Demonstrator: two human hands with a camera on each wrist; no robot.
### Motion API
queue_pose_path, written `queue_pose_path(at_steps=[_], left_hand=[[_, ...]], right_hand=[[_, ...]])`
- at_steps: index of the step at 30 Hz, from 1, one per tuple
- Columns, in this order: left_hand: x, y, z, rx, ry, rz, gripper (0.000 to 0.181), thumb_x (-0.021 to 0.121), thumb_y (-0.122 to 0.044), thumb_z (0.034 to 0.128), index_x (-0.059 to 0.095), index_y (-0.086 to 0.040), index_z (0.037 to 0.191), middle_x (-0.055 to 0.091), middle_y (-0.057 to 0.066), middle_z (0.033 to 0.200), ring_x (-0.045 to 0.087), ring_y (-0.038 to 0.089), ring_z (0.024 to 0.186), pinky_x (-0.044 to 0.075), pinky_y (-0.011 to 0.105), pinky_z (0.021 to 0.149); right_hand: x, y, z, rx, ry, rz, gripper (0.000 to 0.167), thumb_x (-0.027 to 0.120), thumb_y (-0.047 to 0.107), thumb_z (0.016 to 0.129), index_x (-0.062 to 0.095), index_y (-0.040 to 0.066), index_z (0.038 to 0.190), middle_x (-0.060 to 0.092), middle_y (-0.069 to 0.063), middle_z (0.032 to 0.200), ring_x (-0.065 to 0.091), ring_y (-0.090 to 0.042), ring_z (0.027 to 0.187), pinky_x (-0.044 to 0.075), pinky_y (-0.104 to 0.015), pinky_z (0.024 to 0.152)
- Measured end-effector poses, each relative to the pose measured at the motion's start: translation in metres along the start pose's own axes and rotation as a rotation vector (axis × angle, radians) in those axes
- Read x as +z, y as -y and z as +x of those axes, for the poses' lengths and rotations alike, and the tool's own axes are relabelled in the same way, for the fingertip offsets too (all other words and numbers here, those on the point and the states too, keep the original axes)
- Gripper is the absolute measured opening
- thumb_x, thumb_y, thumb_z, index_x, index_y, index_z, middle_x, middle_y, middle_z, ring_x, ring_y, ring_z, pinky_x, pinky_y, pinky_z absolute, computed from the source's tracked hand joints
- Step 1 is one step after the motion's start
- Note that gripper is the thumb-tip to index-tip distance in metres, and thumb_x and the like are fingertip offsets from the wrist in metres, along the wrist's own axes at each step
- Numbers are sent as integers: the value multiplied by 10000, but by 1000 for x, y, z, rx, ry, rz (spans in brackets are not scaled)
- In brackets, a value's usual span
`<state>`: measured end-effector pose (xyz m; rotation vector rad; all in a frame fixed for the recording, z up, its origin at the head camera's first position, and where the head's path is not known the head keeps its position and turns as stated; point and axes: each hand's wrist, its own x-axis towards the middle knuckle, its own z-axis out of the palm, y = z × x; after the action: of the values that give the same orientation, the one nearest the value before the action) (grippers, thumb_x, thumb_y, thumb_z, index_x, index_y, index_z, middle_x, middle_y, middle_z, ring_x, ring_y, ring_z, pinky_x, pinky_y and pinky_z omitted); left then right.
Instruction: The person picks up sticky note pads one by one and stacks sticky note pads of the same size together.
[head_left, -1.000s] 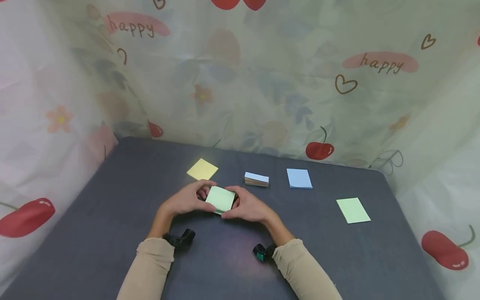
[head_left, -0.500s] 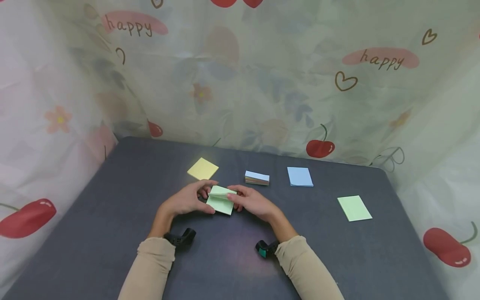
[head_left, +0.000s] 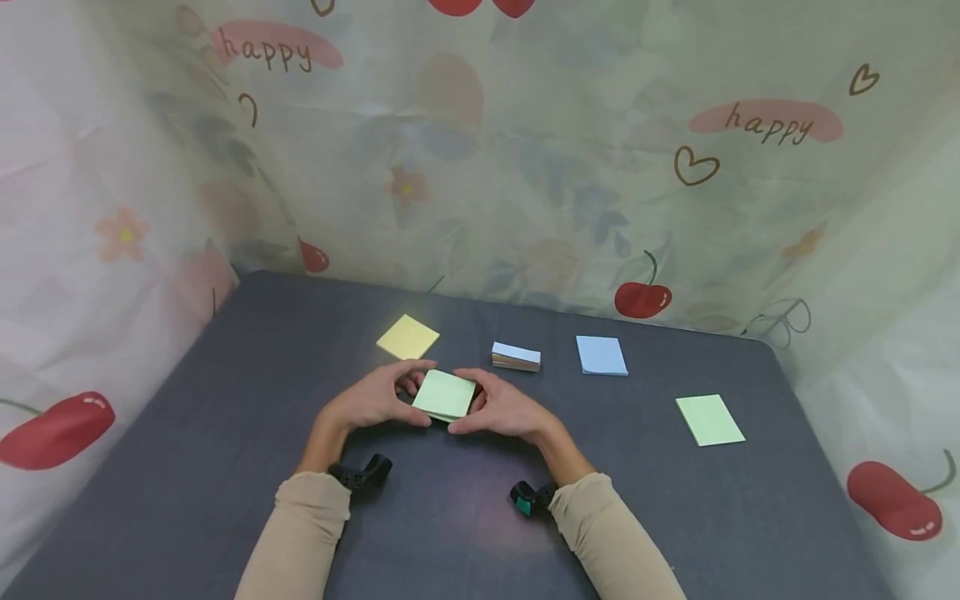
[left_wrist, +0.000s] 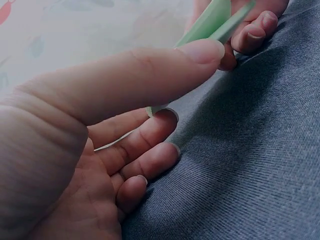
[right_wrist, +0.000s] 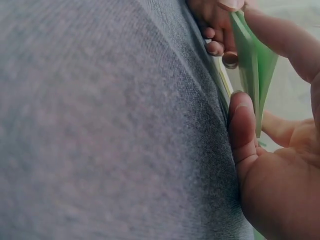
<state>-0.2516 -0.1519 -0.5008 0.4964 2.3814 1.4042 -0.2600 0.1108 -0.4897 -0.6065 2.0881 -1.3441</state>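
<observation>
A pale green pad of sticky notes [head_left: 445, 394] is held just above the table between both hands. My left hand [head_left: 378, 396] grips its left side, thumb at the near corner and fingers at the far side. On the other side, my right hand [head_left: 504, 407] holds the right edge with thumb and fingers. In the left wrist view the green pad [left_wrist: 212, 22] shows two layers parted by a narrow gap. The right wrist view shows the green pad [right_wrist: 247, 60] edge-on, its layers spread in a V. Its underside is hidden.
On the dark grey table [head_left: 600, 500] lie a yellow note pad [head_left: 407, 337], a small thick block with a pale top [head_left: 516, 357], a blue note pad [head_left: 602, 356] and another green pad [head_left: 709, 420]. A printed curtain [head_left: 525, 167] encloses the back and sides.
Half a second ago a folded flap stood up across the green pad under my right fingers. Now its top lies flat, and my right thumb is back at the near right corner.
</observation>
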Motion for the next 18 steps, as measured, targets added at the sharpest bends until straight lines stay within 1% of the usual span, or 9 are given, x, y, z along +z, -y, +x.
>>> queue_pose_path(at_steps=[2,3,6,9,11,14,18], left_hand=[[0,0,0,0,1,13,924,919,-245,756,440,-112,1535,592,76,1164,551,208,1045,464,379,929],[0,1,0,1,1,23,919,917,-245,759,442,-104,1532,589,78,1162,549,208,1044,464,375,926],[1,1,0,2,7,44,909,921,-233,753,448,-83,1514,570,80,1147,532,206,1033,455,359,914],[3,1,1,8,14,59,888,927,-215,742,457,-67,1481,546,91,1138,512,215,1031,438,364,921],[4,0,1,12,16,71,871,931,-202,734,464,-59,1455,529,103,1155,498,224,1040,430,376,929],[5,-2,1,8,14,108,848,934,-203,728,476,-58,1427,496,121,1203,484,232,1055,429,386,937],[6,-6,0,-17,15,147,837,930,-222,734,479,-71,1422,462,132,1236,472,243,1064,431,381,932]], right_hand=[[1,0,0,-12,-2,-32,956,856,190,817,304,101,1593,641,-111,983,627,-145,791,492,-268,721],[2,0,1,-9,-8,-62,966,865,212,809,309,117,1593,619,-116,1018,621,-142,801,492,-262,726],[5,1,1,-12,-45,-175,979,887,272,787,335,130,1583,504,-138,1139,582,-142,846,486,-255,741],[8,2,1,-8,-91,-276,970,905,293,761,379,139,1561,403,-133,1207,549,-131,849,472,-237,751],[10,4,1,-6,-118,-311,949,914,270,745,411,126,1537,381,-143,1224,547,-129,825,467,-227,747],[13,8,1,-3,-152,-342,917,916,226,725,442,76,1497,363,-159,1249,550,-126,801,468,-225,754],[16,11,1,6,-193,-381,884,908,204,716,459,46,1462,372,-181,1272,535,-134,828,478,-252,790]])
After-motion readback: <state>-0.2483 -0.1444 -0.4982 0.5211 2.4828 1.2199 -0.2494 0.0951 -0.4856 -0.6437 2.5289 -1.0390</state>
